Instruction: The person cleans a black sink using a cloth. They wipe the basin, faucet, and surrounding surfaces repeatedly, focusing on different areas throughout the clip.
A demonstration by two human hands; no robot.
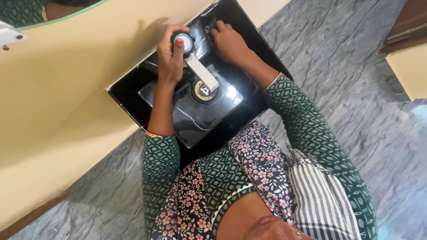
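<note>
Head view, looking down over a black wash basin (pixel 133 95) set against a cream wall (pixel 66 89). Left hand (pixel 171 55) wrapped around the round chrome tap head (pixel 185 43) at the back of the basin, fingers curled over its top and side, thumb down along the near edge. From the tap a flat white rectangular spout (pixel 203 73) runs out over the bowl, ending just above the metal drain (pixel 204 90). Right hand (pixel 229 42) sits just beside the tap on the basin's back ledge, fingers folded down on what looks like a dark cloth (pixel 210 24) (it blends with the black surface, so hard to be sure); whether it grips or only presses, cannot tell. Both forearms bare to patterned green sleeves (pixel 307 120), thin gold bangle (pixel 153 134) at the left one. Grey veined stone floor (pixel 347 66) around the basin. Edge of a mirror (pixel 26 11) at upper left.
</note>
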